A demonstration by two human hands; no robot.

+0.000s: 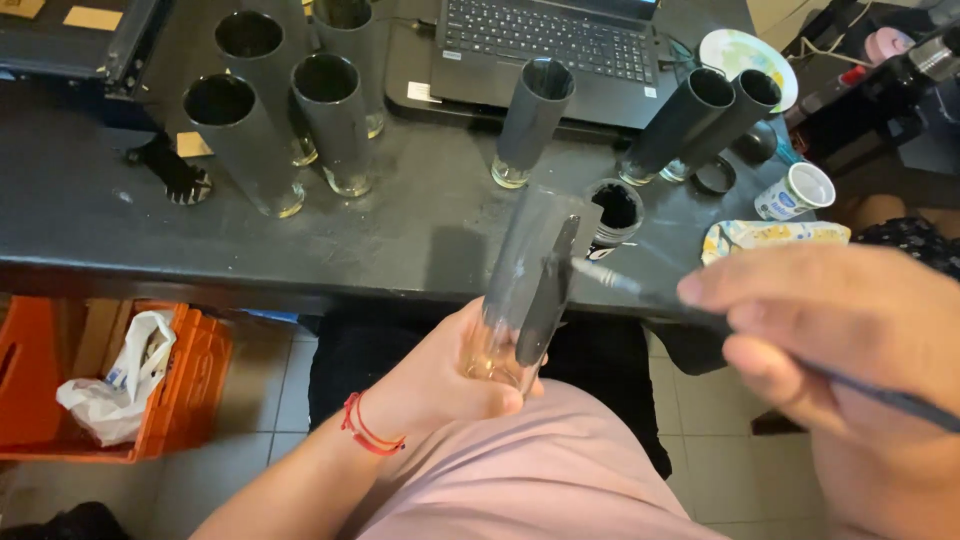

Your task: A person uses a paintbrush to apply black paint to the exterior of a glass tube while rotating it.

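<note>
My left hand (440, 375) grips the base of a tall clear glass (520, 270) tilted away from me, with a black painted stripe on its side. My right hand (810, 330) holds a thin paintbrush (640, 292) whose tip touches the glass near the stripe. A red string bracelet sits on my left wrist. Just beyond the glass stands a small open pot of black paint (615, 212) on the dark table (90, 215).
Several tall glasses painted black (335, 120) stand across the table, some at the right (690, 120). A laptop (545, 50) sits at the back. A small white cup (795, 190) and a crumpled wrapper (770, 237) lie right. An orange crate (190, 370) sits on the floor left.
</note>
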